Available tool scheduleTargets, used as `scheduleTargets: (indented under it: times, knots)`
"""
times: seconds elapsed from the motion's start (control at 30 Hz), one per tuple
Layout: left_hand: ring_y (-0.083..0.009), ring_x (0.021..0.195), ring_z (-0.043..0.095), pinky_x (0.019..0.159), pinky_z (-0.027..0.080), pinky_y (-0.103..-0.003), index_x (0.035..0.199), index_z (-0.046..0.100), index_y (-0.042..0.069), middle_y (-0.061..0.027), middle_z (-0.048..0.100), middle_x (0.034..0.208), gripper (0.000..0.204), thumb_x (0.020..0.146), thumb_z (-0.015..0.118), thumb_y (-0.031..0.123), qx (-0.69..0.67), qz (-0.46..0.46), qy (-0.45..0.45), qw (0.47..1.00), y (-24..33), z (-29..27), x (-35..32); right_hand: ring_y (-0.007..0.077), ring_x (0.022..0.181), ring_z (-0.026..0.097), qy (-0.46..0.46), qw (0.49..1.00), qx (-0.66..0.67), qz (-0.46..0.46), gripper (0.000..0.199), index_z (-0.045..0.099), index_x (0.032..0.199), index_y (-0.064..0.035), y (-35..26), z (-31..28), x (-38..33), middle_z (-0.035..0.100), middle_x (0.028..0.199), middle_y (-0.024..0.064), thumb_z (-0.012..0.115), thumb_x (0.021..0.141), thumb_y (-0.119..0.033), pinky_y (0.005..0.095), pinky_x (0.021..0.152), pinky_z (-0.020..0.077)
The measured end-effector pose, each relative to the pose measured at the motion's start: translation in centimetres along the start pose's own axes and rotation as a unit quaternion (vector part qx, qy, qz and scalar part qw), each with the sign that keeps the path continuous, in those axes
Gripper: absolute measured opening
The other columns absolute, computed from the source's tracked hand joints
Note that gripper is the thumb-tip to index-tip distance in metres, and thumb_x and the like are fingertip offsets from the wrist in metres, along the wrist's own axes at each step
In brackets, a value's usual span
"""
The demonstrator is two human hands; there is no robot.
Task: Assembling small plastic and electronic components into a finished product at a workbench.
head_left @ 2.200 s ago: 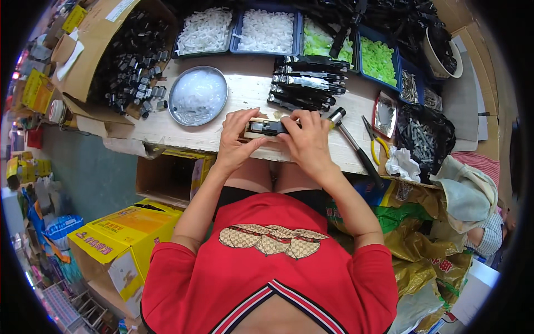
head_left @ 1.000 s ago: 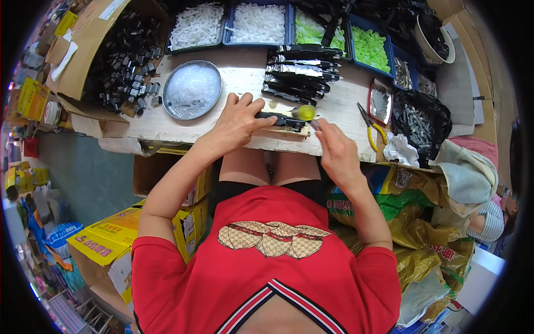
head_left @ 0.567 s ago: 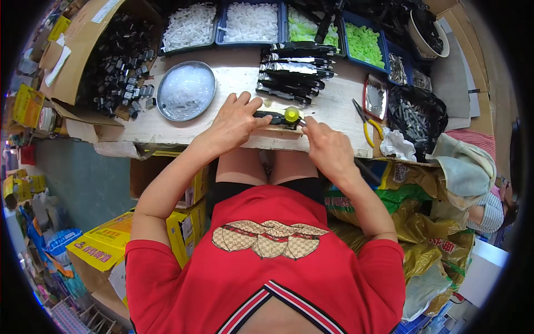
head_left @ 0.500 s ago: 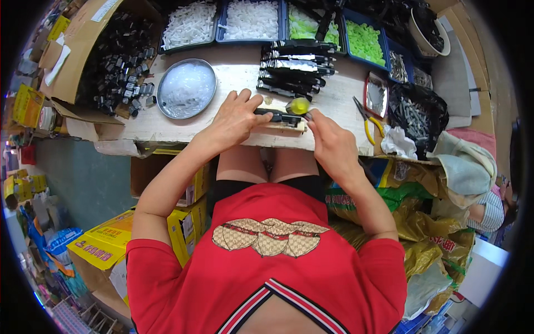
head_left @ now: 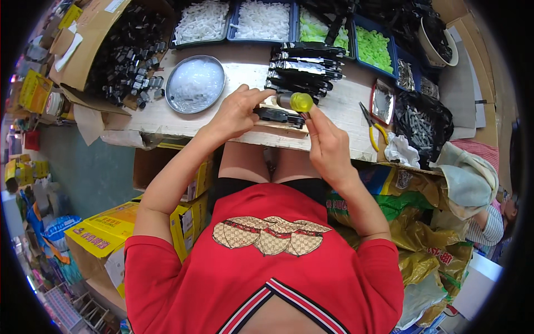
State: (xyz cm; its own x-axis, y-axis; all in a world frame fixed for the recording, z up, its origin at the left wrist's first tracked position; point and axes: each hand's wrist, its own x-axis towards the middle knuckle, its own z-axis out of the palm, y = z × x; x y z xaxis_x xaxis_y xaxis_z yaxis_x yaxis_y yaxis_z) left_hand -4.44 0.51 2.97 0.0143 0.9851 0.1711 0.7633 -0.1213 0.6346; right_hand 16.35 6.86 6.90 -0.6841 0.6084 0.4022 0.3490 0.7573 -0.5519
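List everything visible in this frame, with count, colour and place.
black part: one, table edge, under left hand
tool: one, yellow-green handle, in right hand
black parts stack: several, table centre
metal dish: one, silver, clear bits inside, table left
cardboard box: one, brown, black parts inside, far left
bins: several, blue, white and green pieces, back
pliers: one, yellow grips, right
table: one, pale wood
left hand: on black part
right hand: gripping tool
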Motion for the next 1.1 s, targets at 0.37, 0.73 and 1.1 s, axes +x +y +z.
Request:
scheduleTargets:
  times: [0.37,0.73,1.1]
  knots:
    - [-0.0258,0.077,0.051,0.067,0.045,-0.037,0.130,0.043,0.012,-0.0101,0.057,0.081,0.074,0.062,0.064,-0.005,-0.042,-0.046,0.080,0.995,0.5,0.7,-1.0,0.0368,0.063,0.060,-0.149,0.979,-0.126,0.057,0.014,0.051,0.096,-0.0065,0.0,1.5,2.3,0.062,0.073,0.0194,0.047,0.085,-0.014,0.0458,0.056,0.0470]
    - [-0.0270,0.106,0.051,0.089,0.036,-0.042,0.105,0.057,0.002,-0.0142,0.055,0.108,0.036,0.069,0.055,0.007,0.161,0.097,0.219,0.957,4.6,6.6,-4.0,0.0400,0.066,0.058,0.019,0.996,0.089,0.004,0.014,0.051,0.092,-0.0043,-1.1,0.9,4.6,0.061,0.076,0.0201,0.045,0.089,-0.017,0.0474,0.057,0.0442]
    - [-0.0303,0.112,0.048,0.092,0.037,-0.045,0.100,0.059,-0.001,-0.0165,0.054,0.113,0.032,0.070,0.054,0.007,0.123,0.129,0.198,0.964,3.3,8.4,-4.6,0.0411,0.067,0.057,-0.235,0.967,-0.095,0.022,0.017,0.055,0.098,-0.0073,-0.3,4.0,4.7,0.059,0.071,0.0220,0.048,0.089,-0.020,0.0483,0.057,0.0424]
